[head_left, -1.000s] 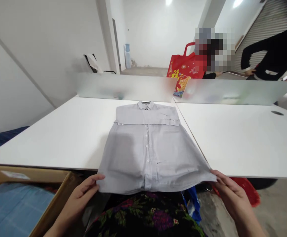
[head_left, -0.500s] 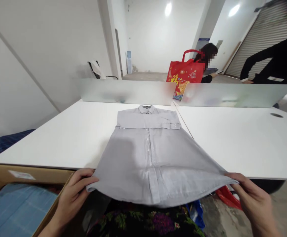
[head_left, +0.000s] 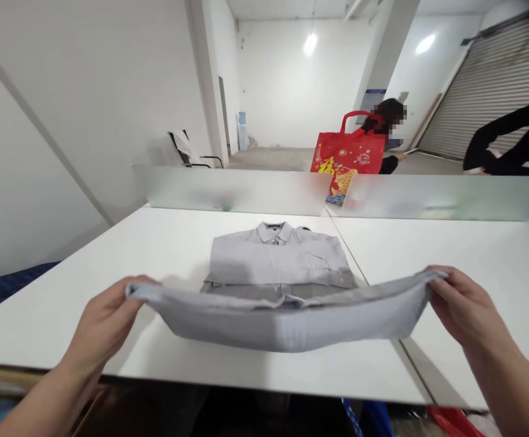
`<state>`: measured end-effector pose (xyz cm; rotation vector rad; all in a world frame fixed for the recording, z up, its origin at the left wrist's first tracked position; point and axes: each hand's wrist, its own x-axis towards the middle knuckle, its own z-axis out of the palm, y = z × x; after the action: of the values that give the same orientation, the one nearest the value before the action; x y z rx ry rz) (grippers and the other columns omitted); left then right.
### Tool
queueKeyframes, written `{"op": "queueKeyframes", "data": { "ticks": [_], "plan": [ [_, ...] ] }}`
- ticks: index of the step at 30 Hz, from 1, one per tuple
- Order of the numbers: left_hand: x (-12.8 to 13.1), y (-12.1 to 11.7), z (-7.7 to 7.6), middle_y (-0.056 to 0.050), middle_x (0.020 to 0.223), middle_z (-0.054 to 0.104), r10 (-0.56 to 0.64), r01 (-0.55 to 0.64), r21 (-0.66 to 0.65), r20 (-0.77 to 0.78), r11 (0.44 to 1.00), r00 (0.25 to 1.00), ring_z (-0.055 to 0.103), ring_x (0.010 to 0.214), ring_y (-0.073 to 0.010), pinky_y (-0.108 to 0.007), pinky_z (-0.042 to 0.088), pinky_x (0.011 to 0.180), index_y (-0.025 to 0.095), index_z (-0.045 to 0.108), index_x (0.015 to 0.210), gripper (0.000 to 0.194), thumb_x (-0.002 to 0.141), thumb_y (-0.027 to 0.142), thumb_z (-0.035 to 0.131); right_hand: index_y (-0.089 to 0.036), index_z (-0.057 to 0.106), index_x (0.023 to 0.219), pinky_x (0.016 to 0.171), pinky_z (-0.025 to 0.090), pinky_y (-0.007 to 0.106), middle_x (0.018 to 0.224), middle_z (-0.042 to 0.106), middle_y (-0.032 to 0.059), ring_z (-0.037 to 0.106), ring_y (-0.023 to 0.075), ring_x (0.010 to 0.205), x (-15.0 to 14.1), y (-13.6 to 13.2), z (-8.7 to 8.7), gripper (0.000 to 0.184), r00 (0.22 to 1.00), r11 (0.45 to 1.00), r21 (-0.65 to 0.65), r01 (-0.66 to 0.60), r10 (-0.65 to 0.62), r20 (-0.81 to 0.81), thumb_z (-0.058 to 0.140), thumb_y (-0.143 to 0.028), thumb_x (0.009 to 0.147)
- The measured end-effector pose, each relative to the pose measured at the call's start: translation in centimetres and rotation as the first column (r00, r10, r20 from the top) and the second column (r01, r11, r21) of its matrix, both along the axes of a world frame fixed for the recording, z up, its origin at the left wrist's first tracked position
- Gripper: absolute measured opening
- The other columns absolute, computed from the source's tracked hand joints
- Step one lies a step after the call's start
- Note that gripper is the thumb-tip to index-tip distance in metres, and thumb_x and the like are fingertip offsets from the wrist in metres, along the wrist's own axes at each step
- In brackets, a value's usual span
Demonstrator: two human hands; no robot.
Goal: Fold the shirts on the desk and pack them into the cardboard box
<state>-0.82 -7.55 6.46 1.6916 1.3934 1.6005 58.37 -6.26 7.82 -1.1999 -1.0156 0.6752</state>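
A light grey button-up shirt (head_left: 273, 264) lies front up on the white table, its collar at the far end and its sleeves folded across the chest. Its lower part is lifted off the table and bent back over itself, sagging between my hands. My left hand (head_left: 107, 318) pinches one corner of the hem. At the other corner, my right hand (head_left: 467, 306) grips the cloth between thumb and fingers. The raised cloth hides the middle of the shirt.
The white table (head_left: 155, 243) ends at a frosted divider (head_left: 246, 188). A red gift bag (head_left: 349, 152) stands behind it, near a seated person (head_left: 387, 118). Another person's dark sleeve (head_left: 501, 139) shows at right. A cardboard box (head_left: 7, 379) sits below the table edge at left.
Both hands have raised the shirt's hem from the near table edge and carried it up and forward, so the lower part now folds toward the collar. The view has tilted up slightly.
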Motion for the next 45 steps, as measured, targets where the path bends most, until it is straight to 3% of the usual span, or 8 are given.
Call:
{"op": "queueKeyframes", "data": {
  "ticks": [5,8,11,17,26,32,37,45],
  "plan": [
    [2.0,16.3,1.9,0.001,0.076,0.060,-0.143,0.170,-0.064,0.299,0.983,0.943,0.052,0.071,-0.0120,-0.023,0.043,0.067,0.014,0.061,0.088,0.037,0.070,0.045,0.072,-0.014,0.063,0.091,0.062,0.040,0.025,0.072,0.059,-0.0018,0.054,0.0081,0.064,-0.6,13.8,1.4,0.033,0.988,0.977,-0.158,-0.144,0.135,-0.068,0.075,-0.040,0.074],
    [3.9,24.0,-0.4,0.004,0.065,0.051,-0.082,0.148,-0.317,0.214,0.937,0.973,0.044,0.059,-0.0101,-0.022,0.036,0.057,0.017,0.055,0.077,0.036,0.067,0.048,0.069,-0.016,0.060,0.078,0.054,0.038,0.023,0.061,0.057,-0.0040,0.051,0.0086,0.055,-1.6,20.3,-1.9,0.034,0.991,0.949,-0.285,-0.131,0.121,-0.052,0.080,-0.040,0.065],
    [5.4,27.9,-4.1,0.007,0.052,0.037,0.027,0.008,-0.523,0.058,0.852,0.998,0.035,0.052,-0.0096,-0.023,0.029,0.053,0.020,0.046,0.063,0.030,0.068,0.042,0.065,-0.018,0.055,0.065,0.042,0.028,0.022,0.046,0.047,-0.0070,0.039,0.0075,0.043,-2.1,24.1,-6.1,0.036,0.998,0.916,-0.402,-0.003,0.030,0.060,0.084,-0.038,0.057],
    [5.3,28.7,-7.8,0.006,0.050,0.038,0.041,-0.082,-0.579,-0.084,0.811,0.996,0.035,0.052,-0.0111,-0.025,0.024,0.051,0.019,0.052,0.061,0.026,0.068,0.040,0.066,-0.017,0.060,0.062,0.040,0.023,0.024,0.042,0.044,-0.0054,0.035,0.0087,0.041,-1.3,25.7,-8.7,0.030,0.963,0.864,-0.492,0.104,0.036,0.267,0.079,-0.039,0.060],
    [4.9,28.6,-8.9,0.003,0.068,0.052,0.288,-0.399,-0.306,-0.349,0.864,0.892,0.050,0.070,-0.0160,-0.025,0.035,0.064,0.022,0.052,0.076,0.018,0.087,0.035,0.047,-0.019,0.061,0.077,0.060,0.034,0.026,0.063,0.054,0.0008,0.048,0.0158,0.066,-2.1,26.9,-8.8,0.019,0.704,0.863,-0.272,0.426,-0.127,0.699,0.050,-0.033,0.083],
    [5.5,30.0,-9.3,-0.006,0.090,0.067,0.213,-0.509,-0.391,-0.594,0.767,0.776,0.060,0.083,-0.0226,-0.030,0.040,0.069,0.023,0.058,0.088,0.017,0.088,0.034,0.045,-0.018,0.068,0.088,0.063,0.037,0.028,0.081,0.065,0.0083,0.055,0.0192,0.074,-2.8,27.7,-9.6,0.023,0.609,0.812,-0.305,0.498,-0.076,0.790,0.050,-0.033,0.085],
    [5.1,31.1,-8.9,-0.004,0.084,0.067,0.105,-0.447,-0.433,-0.616,0.783,0.781,0.062,0.081,-0.0221,-0.028,0.041,0.068,0.021,0.060,0.081,0.017,0.082,0.036,0.053,-0.018,0.070,0.080,0.062,0.037,0.028,0.076,0.066,0.0077,0.057,0.0193,0.069,-2.9,28.2,-8.7,0.030,0.584,0.780,-0.410,0.473,0.071,0.809,0.057,-0.044,0.083],
    [7.1,29.8,-9.0,-0.010,0.096,0.069,0.204,-0.567,-0.359,-0.685,0.742,0.700,0.063,0.088,-0.0282,-0.035,0.042,0.071,0.025,0.057,0.104,0.028,0.094,0.040,0.036,-0.019,0.065,0.102,0.067,0.037,0.030,0.094,0.068,0.0122,0.059,0.0228,0.083,-5.1,27.3,-9.7,0.031,0.461,0.761,-0.307,0.572,0.011,0.887,0.043,-0.039,0.093]
  ]
}}
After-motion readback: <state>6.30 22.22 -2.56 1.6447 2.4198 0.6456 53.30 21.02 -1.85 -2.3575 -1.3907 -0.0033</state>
